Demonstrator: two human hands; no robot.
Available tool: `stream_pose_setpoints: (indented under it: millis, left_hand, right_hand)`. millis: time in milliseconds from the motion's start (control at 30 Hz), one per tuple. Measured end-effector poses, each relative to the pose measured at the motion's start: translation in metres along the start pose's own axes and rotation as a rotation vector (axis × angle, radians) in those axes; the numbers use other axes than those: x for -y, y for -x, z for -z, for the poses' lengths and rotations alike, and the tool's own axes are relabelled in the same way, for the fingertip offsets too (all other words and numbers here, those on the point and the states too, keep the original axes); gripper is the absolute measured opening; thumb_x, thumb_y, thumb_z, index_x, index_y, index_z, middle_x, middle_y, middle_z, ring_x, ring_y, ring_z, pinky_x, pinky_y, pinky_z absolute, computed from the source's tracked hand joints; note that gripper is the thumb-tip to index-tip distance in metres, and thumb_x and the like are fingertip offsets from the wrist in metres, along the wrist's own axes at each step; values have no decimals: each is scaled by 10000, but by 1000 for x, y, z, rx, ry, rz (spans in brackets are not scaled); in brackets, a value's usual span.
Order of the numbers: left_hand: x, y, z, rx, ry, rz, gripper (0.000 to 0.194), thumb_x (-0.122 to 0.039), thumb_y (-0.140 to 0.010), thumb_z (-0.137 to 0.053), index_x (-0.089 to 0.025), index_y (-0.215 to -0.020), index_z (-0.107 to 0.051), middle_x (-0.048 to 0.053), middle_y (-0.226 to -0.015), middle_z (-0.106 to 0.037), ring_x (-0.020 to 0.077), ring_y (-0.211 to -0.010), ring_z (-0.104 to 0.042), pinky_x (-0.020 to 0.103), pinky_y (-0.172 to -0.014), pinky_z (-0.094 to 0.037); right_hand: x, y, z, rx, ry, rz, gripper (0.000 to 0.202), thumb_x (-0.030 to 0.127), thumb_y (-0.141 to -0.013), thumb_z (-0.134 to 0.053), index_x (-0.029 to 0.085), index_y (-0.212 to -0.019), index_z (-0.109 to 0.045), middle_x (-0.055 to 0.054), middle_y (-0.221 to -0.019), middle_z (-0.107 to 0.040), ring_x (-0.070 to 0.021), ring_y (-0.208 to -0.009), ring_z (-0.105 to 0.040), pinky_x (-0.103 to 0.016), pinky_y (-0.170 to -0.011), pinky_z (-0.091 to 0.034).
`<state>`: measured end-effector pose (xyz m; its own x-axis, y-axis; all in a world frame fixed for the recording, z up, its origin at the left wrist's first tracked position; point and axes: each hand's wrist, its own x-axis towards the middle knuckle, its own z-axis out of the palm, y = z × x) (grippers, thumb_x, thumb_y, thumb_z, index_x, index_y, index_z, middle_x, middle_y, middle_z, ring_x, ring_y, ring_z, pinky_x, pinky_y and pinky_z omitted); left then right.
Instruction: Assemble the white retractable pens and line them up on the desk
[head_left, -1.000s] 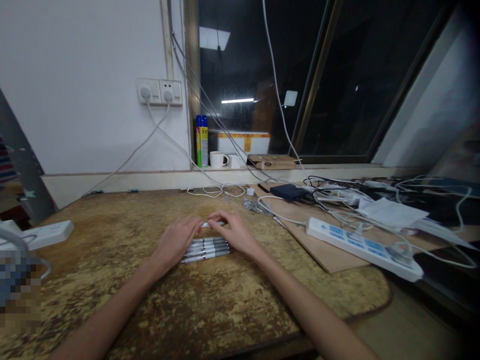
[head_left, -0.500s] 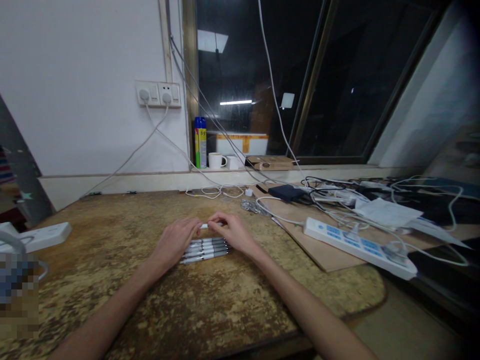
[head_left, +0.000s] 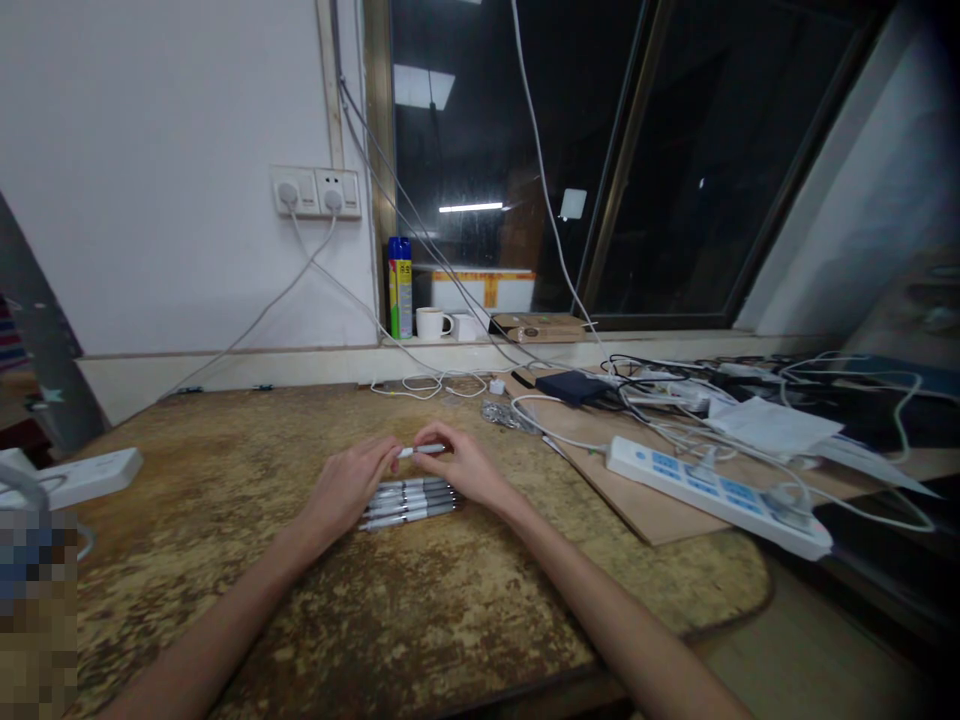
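Note:
Between my two hands a white pen [head_left: 407, 453] lies roughly level, just beyond a row of several pens [head_left: 409, 502] with white and grey barrels on the worn wooden table [head_left: 420, 610]. My left hand [head_left: 352, 483] pinches the left end of the white pen, its fingers hiding that tip. The thumb and fingers of my right hand [head_left: 459, 465] close on the pen's right part. Both hands are beside the row, and they cover parts of its ends.
A white power strip [head_left: 720, 495] and a brown board [head_left: 600, 470] lie right, with tangled cables and papers [head_left: 776, 428] behind. Another power strip [head_left: 90, 475] is at left. A spray can [head_left: 400, 290] and white mug [head_left: 432, 323] stand on the sill.
The fingers of my right hand have shifted slightly on the pen, and more of its right part shows. My left hand has hardly moved.

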<state>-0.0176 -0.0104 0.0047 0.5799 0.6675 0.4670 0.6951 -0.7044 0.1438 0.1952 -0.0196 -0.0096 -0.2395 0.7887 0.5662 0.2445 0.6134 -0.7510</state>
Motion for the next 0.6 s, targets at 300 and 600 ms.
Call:
stream_pose_setpoints:
  millis: [300,600]
  left_hand:
    - [-2,1,1,4,21,27,369,-377,-1052,-301,-236,-945,-625,27,-968,-700,198,-902,-640,293,-797,-425]
    - [0,1,1,6,57,53,378,-382,-1047,-309,-243,-909,-632,18,-949,-709,196,-909,-653,284,-797,-431]
  right_hand:
    - [-1,-1,1,-11,9,13,215,347,-869,-673,181,-1006,-692,-46,-1005,-718,-173,-949,-660,-314,-892,-507]
    - [0,-2,4,-11,-19,-4,212,308,-861,-678,182,-1030,-703,-49,-1031,-725,-172,-956,-665,-303,-879,-511]
